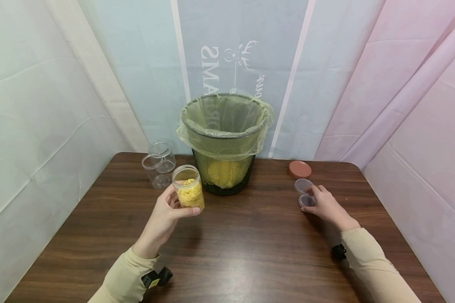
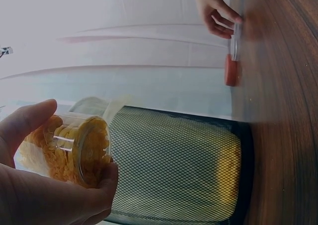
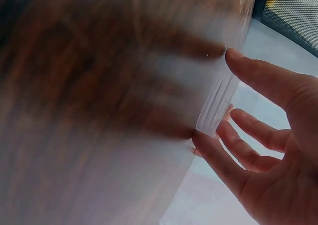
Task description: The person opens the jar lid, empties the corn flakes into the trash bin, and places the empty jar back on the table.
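My left hand point(image 1: 161, 219) grips a clear jar point(image 1: 191, 194) without a lid, raised over the table and partly filled with yellow flakes or shreds. In the left wrist view, thumb and fingers wrap the same jar point(image 2: 74, 140). At the right, my right hand point(image 1: 327, 206) has thumb and fingertip at opposite edges of a clear lid point(image 1: 305, 201) lying on the table. The right wrist view shows this lid point(image 3: 214, 103) between them. Another clear lid point(image 1: 301, 185) lies just behind it, and a red lid point(image 1: 299, 169) farther back.
A black mesh bin point(image 1: 227, 168) with a yellowish bag liner point(image 1: 227, 145) stands at the table's back middle, yellow matter at its bottom. Left of it are two clear jars, one nearer point(image 1: 151, 168) and one behind point(image 1: 168, 162). Fabric curtains point(image 1: 242, 25) enclose the wooden table point(image 1: 235, 244).
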`<state>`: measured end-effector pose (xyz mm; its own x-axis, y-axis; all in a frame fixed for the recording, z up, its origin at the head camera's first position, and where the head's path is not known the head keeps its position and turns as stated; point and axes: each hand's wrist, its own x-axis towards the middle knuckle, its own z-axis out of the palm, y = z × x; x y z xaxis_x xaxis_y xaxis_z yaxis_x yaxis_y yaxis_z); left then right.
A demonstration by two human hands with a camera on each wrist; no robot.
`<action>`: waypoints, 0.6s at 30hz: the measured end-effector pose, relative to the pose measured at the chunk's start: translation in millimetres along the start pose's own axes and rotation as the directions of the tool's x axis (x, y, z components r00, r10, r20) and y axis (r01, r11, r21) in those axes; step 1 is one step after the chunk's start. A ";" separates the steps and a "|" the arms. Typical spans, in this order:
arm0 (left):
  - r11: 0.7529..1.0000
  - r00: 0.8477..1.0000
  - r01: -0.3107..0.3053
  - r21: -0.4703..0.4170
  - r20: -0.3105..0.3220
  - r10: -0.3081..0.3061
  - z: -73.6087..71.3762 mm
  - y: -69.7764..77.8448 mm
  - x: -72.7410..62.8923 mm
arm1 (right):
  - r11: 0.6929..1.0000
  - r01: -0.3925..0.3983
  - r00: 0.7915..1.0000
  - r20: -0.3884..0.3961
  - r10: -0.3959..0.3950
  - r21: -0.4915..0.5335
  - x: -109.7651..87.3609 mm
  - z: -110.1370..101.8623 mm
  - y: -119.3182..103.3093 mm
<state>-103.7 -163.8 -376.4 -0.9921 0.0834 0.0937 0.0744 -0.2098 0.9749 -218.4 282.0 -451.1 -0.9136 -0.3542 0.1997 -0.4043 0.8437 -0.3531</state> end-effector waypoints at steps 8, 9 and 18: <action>1.000 1.000 -0.002 -0.001 0.002 0.002 0.5 0.5 0.4 | 0.999 -0.029 1.000 -0.009 0.029 0.017 0.5 0.5 0.9; 1.000 1.000 0.000 -0.001 0.003 0.000 0.6 0.6 0.2 | 0.999 -0.033 0.999 -0.006 0.033 0.020 0.6 0.2 1.1; 1.000 1.000 0.004 -0.001 0.006 -0.004 1.5 1.8 -1.2 | 0.999 -0.030 0.999 -0.014 0.030 0.023 0.1 0.3 3.3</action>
<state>-102.2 -162.8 -374.5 -0.9918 0.0902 0.0906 0.0700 -0.2103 0.9751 -219.9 284.6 -452.5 -0.9247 -0.3230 0.2018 -0.3778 0.8444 -0.3798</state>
